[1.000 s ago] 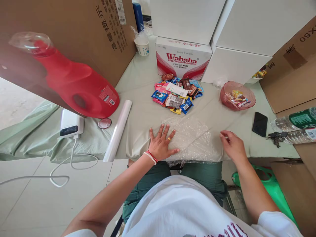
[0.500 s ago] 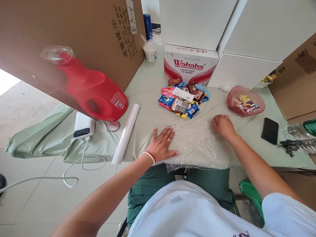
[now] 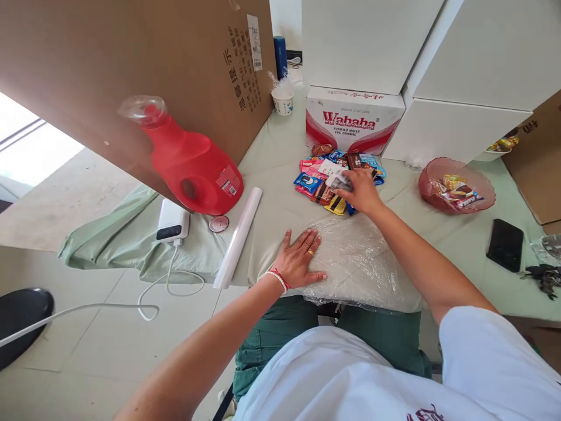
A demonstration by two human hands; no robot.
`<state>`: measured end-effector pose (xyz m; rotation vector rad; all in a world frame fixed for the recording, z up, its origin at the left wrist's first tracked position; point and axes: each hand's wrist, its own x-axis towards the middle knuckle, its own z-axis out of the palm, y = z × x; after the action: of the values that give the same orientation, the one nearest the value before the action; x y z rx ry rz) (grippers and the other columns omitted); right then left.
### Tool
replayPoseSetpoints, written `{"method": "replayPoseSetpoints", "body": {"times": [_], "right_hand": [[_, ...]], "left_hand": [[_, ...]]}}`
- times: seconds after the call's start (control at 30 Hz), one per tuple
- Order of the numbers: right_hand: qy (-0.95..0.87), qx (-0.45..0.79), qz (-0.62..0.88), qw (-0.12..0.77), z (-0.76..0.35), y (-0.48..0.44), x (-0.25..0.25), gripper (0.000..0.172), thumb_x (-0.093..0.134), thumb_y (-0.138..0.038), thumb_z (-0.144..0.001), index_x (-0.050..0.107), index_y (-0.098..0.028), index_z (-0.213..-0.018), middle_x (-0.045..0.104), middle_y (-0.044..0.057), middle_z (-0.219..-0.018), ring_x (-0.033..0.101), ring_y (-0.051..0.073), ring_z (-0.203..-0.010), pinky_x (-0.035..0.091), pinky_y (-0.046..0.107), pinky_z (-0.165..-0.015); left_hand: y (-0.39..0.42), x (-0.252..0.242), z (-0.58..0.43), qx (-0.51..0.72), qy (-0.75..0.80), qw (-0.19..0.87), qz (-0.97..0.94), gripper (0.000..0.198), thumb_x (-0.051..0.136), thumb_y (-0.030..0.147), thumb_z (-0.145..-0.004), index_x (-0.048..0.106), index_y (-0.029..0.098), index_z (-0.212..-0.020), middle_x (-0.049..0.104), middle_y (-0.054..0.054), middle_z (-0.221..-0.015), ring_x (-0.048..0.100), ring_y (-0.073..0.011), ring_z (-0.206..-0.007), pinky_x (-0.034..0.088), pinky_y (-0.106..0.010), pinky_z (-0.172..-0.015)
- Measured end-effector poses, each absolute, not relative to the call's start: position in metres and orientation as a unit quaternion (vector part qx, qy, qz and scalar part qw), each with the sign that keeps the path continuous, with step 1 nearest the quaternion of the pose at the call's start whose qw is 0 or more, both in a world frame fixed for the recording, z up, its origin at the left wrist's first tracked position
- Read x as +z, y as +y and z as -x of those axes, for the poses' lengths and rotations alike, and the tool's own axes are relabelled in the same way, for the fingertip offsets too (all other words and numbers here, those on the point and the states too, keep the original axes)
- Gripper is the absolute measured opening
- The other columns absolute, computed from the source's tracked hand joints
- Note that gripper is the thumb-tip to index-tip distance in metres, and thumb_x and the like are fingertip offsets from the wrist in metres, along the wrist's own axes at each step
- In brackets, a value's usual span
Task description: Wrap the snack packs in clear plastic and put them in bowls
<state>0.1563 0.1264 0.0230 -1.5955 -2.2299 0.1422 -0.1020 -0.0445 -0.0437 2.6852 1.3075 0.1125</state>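
Observation:
My left hand (image 3: 301, 259) lies flat with fingers spread on the left edge of a sheet of clear plastic film (image 3: 355, 263), which is spread over the table front and hangs past its edge. My right hand (image 3: 362, 190) reaches over a pile of wrapped snacks (image 3: 309, 182). Its fingers are closed on a white and grey snack packet (image 3: 339, 180), which looks slightly tilted on the heap. Around it lie blue, pink, yellow and brown wrappers; the hand hides part of the pile's right side.
A roll of film (image 3: 239, 237), a round pink lid-like disc (image 3: 218, 223), a white power bank (image 3: 172, 221) and a red jug (image 3: 197, 169) stand left. Behind the snacks is a Wahaha carton (image 3: 353, 123). Rightward are a pink glass bowl (image 3: 456, 184), a phone (image 3: 505, 245) and keys (image 3: 543, 278).
My right hand has moved left and forward from the film's right corner onto the snack pile and closed on a packet. My left hand has stayed flat on the film. The view has shifted.

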Motion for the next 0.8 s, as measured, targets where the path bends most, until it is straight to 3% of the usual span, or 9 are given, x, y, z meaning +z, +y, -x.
{"method": "replayPoseSetpoints", "body": {"times": [0.13,0.27,0.43,0.6,0.7,0.8], "right_hand": [[-0.833,0.094,0.483,0.253,-0.190,0.072,0.044,0.065,0.063,-0.059,-0.094,0.058,-0.018,-0.144,0.062,0.016,-0.135,0.050,0.036,-0.129,0.038,0.054,-0.113],[-0.878,0.159,0.408,0.193,-0.189,-0.007,0.019,0.063,0.066,-0.057,-0.094,0.059,-0.020,-0.144,0.063,0.017,-0.135,0.049,0.035,-0.134,0.043,0.053,-0.113],[-0.883,0.136,0.436,0.109,-0.176,-0.062,-0.028,0.054,0.058,-0.046,-0.101,0.057,-0.021,-0.149,0.051,0.017,-0.154,0.040,0.037,-0.147,0.034,0.063,-0.120],[-0.877,0.124,0.444,0.134,-0.188,-0.019,-0.009,0.045,0.043,-0.039,-0.107,0.064,-0.021,-0.143,0.058,0.013,-0.151,0.041,0.032,-0.148,0.037,0.055,-0.121],[-0.853,0.075,0.497,0.140,-0.195,0.040,0.008,0.054,0.038,-0.021,-0.103,0.050,-0.014,-0.155,0.053,0.016,-0.156,0.039,0.032,-0.149,0.034,0.054,-0.123],[-0.841,0.053,0.533,0.075,-0.197,0.088,0.010,0.063,0.049,-0.016,-0.094,0.047,-0.014,-0.157,0.048,0.016,-0.159,0.033,0.036,-0.151,0.025,0.061,-0.124]], "left_hand": [[-0.044,-0.044,0.103,0.039,0.434,0.082,-0.896,0.107,0.036,0.088,-0.088,0.023,0.017,-0.167,0.024,-0.017,-0.173,0.020,-0.0365,-0.160,-0.006,-0.067,-0.127],[-0.045,-0.043,0.103,0.039,0.437,0.078,-0.895,0.106,0.036,0.087,-0.088,0.023,0.017,-0.167,0.024,-0.017,-0.173,0.020,-0.0364,-0.161,-0.007,-0.066,-0.127],[-0.045,-0.043,0.103,0.041,0.434,0.079,-0.896,0.107,0.035,0.087,-0.089,0.022,0.014,-0.166,0.022,-0.017,-0.173,0.020,-0.0344,-0.161,-0.010,-0.064,-0.127],[-0.045,-0.042,0.103,0.039,0.435,0.083,-0.896,0.107,0.034,0.087,-0.089,0.021,0.015,-0.167,0.021,-0.017,-0.173,0.020,-0.0348,-0.161,-0.010,-0.065,-0.127],[-0.044,-0.041,0.102,0.032,0.437,0.083,-0.895,0.106,0.035,0.088,-0.089,0.023,0.017,-0.167,0.022,-0.017,-0.173,0.020,-0.0348,-0.161,-0.009,-0.064,-0.127],[-0.044,-0.041,0.101,0.027,0.439,0.080,-0.894,0.106,0.036,0.088,-0.088,0.024,0.018,-0.166,0.023,-0.017,-0.172,0.021,-0.0349,-0.161,-0.008,-0.064,-0.127]]}}
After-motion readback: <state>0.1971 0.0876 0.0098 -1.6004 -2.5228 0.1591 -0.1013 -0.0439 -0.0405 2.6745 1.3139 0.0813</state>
